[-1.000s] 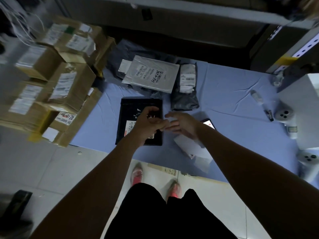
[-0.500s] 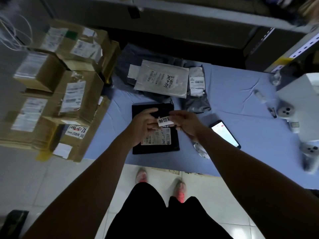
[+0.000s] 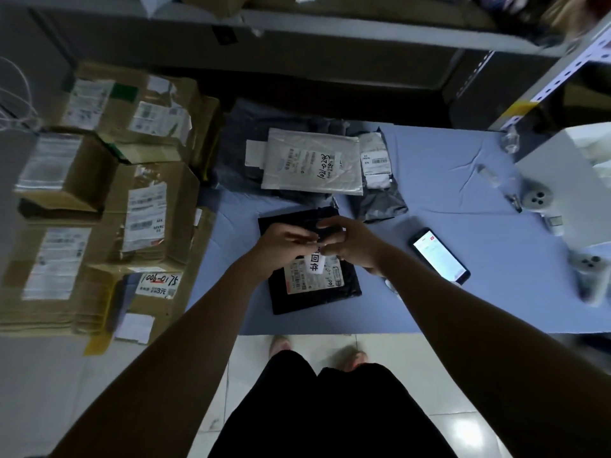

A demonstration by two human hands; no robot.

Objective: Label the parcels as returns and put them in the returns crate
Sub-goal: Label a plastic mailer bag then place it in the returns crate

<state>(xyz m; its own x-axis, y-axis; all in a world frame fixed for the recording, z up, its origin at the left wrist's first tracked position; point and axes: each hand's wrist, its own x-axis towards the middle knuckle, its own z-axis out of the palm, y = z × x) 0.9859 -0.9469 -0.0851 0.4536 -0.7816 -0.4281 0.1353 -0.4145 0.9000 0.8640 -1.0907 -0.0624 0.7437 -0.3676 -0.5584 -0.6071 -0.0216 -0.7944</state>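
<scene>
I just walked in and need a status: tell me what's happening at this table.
A person stands at the blue-covered table, labelling a black parcel. The left hand and right hand together pinch the top of a white sticker, which hangs over the parcel's shipping label; whether it is stuck down is unclear. A white mailer and a grey bag lie behind, a lit phone to the right, cardboard boxes stacked at the left.
</scene>
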